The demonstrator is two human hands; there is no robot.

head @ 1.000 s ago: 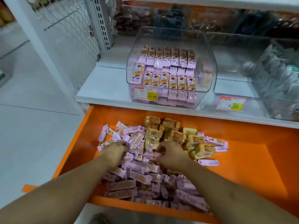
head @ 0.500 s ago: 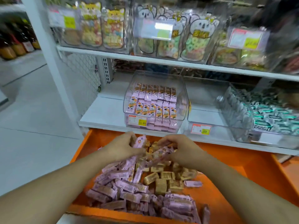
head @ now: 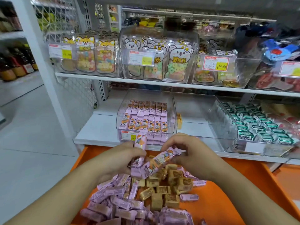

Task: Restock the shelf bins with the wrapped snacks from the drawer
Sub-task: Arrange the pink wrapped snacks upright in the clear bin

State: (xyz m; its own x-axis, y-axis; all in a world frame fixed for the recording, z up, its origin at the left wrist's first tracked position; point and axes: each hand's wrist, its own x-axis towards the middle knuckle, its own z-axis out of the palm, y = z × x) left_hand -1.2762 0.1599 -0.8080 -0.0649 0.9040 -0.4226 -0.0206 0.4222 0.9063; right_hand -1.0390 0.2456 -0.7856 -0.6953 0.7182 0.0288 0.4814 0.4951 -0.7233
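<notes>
Pink wrapped snacks (head: 159, 161) held above orange drawer (head: 211, 200), before clear bin (head: 123, 111).

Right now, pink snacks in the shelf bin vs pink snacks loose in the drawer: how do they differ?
The bin snacks stand in neat rows, printed faces forward; the drawer snacks lie jumbled, facing every way. The bin snacks sit alone in a clear bin; the drawer snacks mix with tan wrapped blocks in the orange drawer. Both have pink wrappers.
</notes>
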